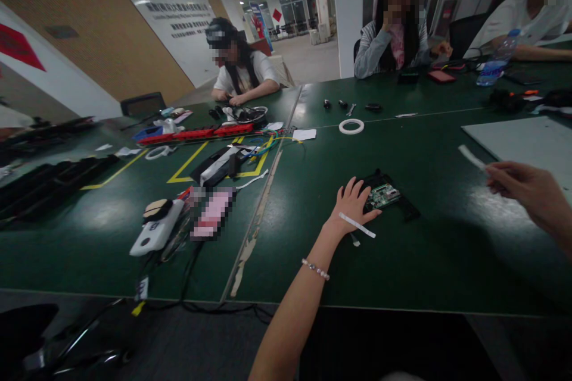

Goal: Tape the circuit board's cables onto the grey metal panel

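Observation:
My left hand (351,205) lies with its fingers spread at the left edge of a black device with a bare green circuit board (386,195). Whether it presses on the device or on the table beside it, I cannot tell. Across the back of that hand sticks a strip of white tape (357,225). A small pale scrap (355,240) shows just below the hand. Off to the right, my right hand (522,190) is raised above the table, pinching another white tape strip (471,158) by one end; its free end points up and left.
On the green table (429,268), a white tape roll (351,126) lies beyond the device. A grey-white board (518,143) is at right. Phones, cables and a white power bank (156,229) lie at left. Several people sit around the table; a water bottle (498,59) stands far right.

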Demonstrator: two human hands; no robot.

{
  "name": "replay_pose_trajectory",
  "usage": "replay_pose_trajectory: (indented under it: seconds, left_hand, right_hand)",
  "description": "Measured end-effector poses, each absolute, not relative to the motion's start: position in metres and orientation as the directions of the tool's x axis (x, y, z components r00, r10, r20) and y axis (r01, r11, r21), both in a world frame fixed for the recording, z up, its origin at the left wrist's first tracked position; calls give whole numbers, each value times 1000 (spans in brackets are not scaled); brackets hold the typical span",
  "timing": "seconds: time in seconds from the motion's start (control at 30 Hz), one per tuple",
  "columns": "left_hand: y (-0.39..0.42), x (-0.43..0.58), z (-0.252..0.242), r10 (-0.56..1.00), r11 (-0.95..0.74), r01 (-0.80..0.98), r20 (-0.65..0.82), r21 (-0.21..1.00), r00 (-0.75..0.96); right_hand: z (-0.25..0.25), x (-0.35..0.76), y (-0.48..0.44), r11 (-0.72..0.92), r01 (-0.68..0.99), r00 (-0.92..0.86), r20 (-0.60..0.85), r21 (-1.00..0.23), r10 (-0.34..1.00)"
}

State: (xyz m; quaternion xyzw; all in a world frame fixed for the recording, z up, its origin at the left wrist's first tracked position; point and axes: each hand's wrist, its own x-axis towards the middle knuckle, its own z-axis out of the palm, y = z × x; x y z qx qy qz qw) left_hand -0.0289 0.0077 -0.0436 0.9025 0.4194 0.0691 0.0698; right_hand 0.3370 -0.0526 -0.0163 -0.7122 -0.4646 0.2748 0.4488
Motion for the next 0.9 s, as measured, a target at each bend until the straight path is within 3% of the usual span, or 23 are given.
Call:
replay_pose_trajectory:
  seconds: [0.07, 0.17, 0.27, 0.43, 0.57, 0.67, 0.77, 0.83, 0.9]
  left_hand:
    - [8, -29, -44, 764, -642, 745, 72, 182, 641]
    - [8, -28, -46, 769, -637, 751, 73, 174, 635]
    - [9, -30, -50, 767, -640, 754, 57, 150, 639]
    - [10, -32, -55, 754, -652, 750, -8, 108, 657]
    - [10, -31, -56, 760, -647, 757, 8, 90, 649]
    - [10, -30, -56, 767, -641, 762, 37, 95, 641]
    - [10, -31, -54, 753, -657, 746, 53, 111, 656]
    - [10, -32, -52, 749, -661, 740, 55, 122, 660]
    - [9, -31, -50, 758, -651, 748, 59, 133, 649]
  right_hand:
    - [-8, 281, -48, -98, 435, 141, -40, -895, 989]
    - [-7, 207, -42, -23, 352, -278, -127, -936, 952]
    - [-15, 155, -37, 35, 281, -445, -98, -959, 890]
    - [-30, 116, -30, 11, 222, -454, -94, -975, 886]
    - [-34, 110, -33, 79, 394, -381, -84, -916, 921]
    - [-35, 108, -38, 296, 707, -344, 54, -642, 937]
    - [-34, 105, -44, 401, 851, -381, 127, -338, 916]
    - [-31, 110, -47, 414, 864, -389, 142, -286, 910]
    - [-26, 127, -47, 374, 874, -343, 152, -311, 927]
